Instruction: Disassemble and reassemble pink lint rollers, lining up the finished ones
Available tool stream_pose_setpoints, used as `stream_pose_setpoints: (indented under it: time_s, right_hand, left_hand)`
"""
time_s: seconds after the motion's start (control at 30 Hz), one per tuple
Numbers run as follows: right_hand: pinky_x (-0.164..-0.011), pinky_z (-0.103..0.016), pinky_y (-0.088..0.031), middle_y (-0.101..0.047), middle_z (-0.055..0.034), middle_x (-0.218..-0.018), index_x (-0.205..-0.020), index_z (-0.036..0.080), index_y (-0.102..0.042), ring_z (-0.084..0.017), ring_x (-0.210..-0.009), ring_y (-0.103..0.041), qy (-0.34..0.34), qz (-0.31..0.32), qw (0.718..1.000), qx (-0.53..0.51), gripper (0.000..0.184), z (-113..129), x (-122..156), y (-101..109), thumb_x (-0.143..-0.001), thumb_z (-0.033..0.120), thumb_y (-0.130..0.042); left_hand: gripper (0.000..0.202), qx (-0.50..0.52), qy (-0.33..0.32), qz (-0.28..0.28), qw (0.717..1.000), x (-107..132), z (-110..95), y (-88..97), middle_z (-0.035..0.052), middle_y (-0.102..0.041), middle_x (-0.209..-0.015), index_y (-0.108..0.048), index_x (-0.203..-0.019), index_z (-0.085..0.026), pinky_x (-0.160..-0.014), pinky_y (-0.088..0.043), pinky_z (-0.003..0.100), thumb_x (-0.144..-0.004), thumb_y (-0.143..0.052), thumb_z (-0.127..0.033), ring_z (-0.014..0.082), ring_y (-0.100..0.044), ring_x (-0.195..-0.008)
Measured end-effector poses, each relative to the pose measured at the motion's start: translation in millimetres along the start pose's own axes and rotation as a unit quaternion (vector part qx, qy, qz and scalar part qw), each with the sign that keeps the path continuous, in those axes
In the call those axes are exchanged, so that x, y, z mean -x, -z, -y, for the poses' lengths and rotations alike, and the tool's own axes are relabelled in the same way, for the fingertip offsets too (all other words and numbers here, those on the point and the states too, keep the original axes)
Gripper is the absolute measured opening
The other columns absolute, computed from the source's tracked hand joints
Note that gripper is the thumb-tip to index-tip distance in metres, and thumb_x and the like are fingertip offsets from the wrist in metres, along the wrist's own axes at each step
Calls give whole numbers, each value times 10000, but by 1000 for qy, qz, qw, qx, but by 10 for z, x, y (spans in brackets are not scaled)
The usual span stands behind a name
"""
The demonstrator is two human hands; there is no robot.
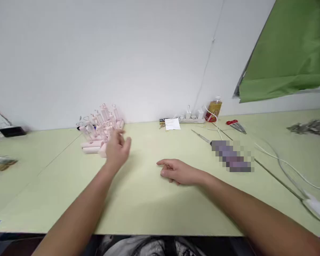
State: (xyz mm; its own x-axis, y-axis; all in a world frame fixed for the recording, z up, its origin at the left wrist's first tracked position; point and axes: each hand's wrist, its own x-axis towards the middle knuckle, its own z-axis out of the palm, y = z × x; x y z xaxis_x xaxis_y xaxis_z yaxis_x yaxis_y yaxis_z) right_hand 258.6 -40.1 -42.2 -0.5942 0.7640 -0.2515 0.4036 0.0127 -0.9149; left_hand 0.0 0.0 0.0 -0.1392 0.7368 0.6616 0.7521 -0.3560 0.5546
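A cluster of small pale pink, clear-sided tube-like pieces with loops on top (97,124) stands at the back left of the table. Pink rolled or cylindrical pieces (92,146) lie at its front. My left hand (117,147) is at the right side of this cluster, slightly blurred. Its thumb and fingers are apart, and I see nothing between them; whether it touches a piece I cannot tell. Over the middle of the table is my right hand (176,171), index finger stretched out to the left and the others loosely curled, with nothing visible in it.
Along the wall are a power strip (192,120), a white paper (172,124) and a bottle with a yellow label (213,109). Red-handled scissors or snips (236,125) lie right of them. A white cable (293,167) crosses the right side. A black device (12,131) sits far left.
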Motion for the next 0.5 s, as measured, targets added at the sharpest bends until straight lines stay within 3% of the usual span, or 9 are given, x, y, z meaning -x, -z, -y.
stream_pose_setpoints:
  time_s: [0.07,0.1,0.17,0.23,0.3,0.37,0.5]
  right_hand:
    - [-503,-224,-440,-584,-19,-870,-1322,227,-504,-128,-669,-565,32,-27,999,22,492,-18,-20,-12,-889,461,-523]
    - [-540,-238,-454,-599,-20,-859,-1307,222,-522,-135,-685,-571,48,-47,997,40,467,-27,-32,-13,-895,442,-516]
    - [-664,-282,-485,-639,-39,-903,-1266,211,-564,-161,-779,-598,87,-106,987,88,414,-46,-60,1,-900,397,-507]
    - [-836,-343,-477,-649,-74,-1068,-1239,205,-586,-205,-962,-599,119,-177,966,149,390,-69,-88,35,-890,364,-513]
    - [-966,-399,-426,-590,-100,-1247,-1271,202,-564,-247,-1139,-538,117,-216,947,208,429,-93,-104,79,-878,370,-523]
    - [-1038,-438,-371,-533,-115,-1336,-1312,197,-533,-276,-1245,-461,97,-206,937,264,482,-111,-101,117,-868,385,-530]
    - [-1084,-469,-314,-461,-138,-1411,-1331,191,-524,-311,-1337,-353,83,-128,925,349,521,-101,-56,142,-853,399,-539]
  left_hand:
    - [221,-17,-56,193,979,237,-107,-192,-36,-523,-580,-552,-999,-198,-556,-356,252,-873,-448,-347,149,-523,-554]
    - [220,-36,-80,283,955,339,-155,-277,-23,-565,-608,-567,-993,-210,-544,-344,255,-870,-450,-351,158,-544,-568]
    - [243,-77,-118,404,904,487,-230,-408,13,-645,-725,-585,-991,-226,-550,-347,267,-857,-472,-394,187,-588,-630]
    - [285,-101,-126,443,882,554,-268,-475,34,-675,-796,-585,-1023,-230,-566,-358,282,-870,-446,-427,214,-613,-682]
    - [319,-103,-120,452,878,556,-272,-486,37,-684,-815,-578,-1061,-232,-574,-362,288,-874,-436,-449,227,-623,-713]
    - [329,-88,-111,458,877,530,-254,-466,28,-684,-807,-576,-1075,-236,-571,-358,286,-864,-452,-455,225,-622,-720]
    - [320,-53,-101,461,880,495,-211,-425,15,-682,-804,-596,-1064,-238,-577,-359,279,-847,-479,-442,205,-614,-714]
